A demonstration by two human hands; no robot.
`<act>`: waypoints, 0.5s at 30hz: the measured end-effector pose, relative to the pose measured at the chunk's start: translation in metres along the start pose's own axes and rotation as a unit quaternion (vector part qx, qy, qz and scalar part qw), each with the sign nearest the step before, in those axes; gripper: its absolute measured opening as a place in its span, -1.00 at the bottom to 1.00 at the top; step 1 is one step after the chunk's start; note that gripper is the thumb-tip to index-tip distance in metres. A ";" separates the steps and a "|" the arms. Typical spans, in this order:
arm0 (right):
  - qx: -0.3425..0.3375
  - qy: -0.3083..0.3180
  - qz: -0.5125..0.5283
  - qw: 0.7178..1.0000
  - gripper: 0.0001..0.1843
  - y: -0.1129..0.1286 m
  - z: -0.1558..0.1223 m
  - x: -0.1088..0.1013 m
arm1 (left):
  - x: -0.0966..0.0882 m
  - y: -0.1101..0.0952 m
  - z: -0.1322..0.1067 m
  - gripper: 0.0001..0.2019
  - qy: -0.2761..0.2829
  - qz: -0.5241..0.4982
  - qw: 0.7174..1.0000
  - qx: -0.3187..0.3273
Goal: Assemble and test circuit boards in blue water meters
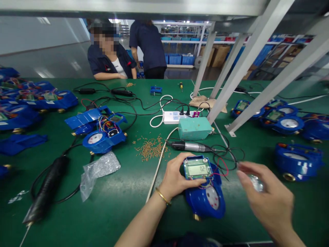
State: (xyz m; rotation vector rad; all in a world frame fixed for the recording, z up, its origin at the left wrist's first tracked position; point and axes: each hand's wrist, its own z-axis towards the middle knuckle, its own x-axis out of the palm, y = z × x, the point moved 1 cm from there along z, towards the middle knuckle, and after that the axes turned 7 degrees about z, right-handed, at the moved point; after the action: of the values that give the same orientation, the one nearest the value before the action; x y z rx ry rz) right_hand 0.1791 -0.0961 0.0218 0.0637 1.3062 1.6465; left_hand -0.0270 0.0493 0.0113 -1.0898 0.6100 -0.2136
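Note:
My left hand grips the display module of a blue water meter, its thumb along the lower edge. The lit screen faces up at me, and thin wires run from the module down to the meter body, which stands on the table with its round dial showing. To the right, apart from the meter, my right hand is raised with thumb and forefinger pinched together. Something small, shiny and silvery shows within its curled fingers; its kind is unclear. Loose red and black leads lie behind the module.
Behind are an electric screwdriver, a turquoise box, a power strip and a screw pile. Water meters stand left and right. A plastic bag and another screwdriver lie left. Metal posts rise behind; two people stand beyond.

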 end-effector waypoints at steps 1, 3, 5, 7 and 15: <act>0.034 0.038 0.024 0.998 -0.54 -0.011 -0.002 0.010 | 0.000 0.001 0.000 -0.42 -0.002 -0.001 1.000 -0.007; 0.123 0.122 0.123 0.977 -0.38 -0.031 -0.012 0.034 | 0.000 0.005 -0.001 -0.42 -0.005 -0.003 1.000 -0.018; 0.161 0.166 0.170 0.958 -0.33 -0.040 -0.028 0.054 | -0.002 0.008 -0.003 -0.43 -0.010 0.001 1.000 -0.025; 0.142 0.181 0.162 0.960 -0.33 -0.036 -0.041 0.068 | -0.004 0.009 -0.004 -0.43 -0.016 0.010 1.000 -0.024; -0.005 0.246 0.140 0.959 -0.23 0.002 -0.033 0.080 | -0.010 0.011 -0.004 -0.46 -0.005 -0.003 0.999 -0.048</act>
State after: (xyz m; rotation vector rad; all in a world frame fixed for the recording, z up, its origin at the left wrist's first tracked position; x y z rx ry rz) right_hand 0.1180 -0.0631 -0.0307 -0.1866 1.7229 1.9908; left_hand -0.0386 0.0563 0.0038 -1.1847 0.6131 -0.1867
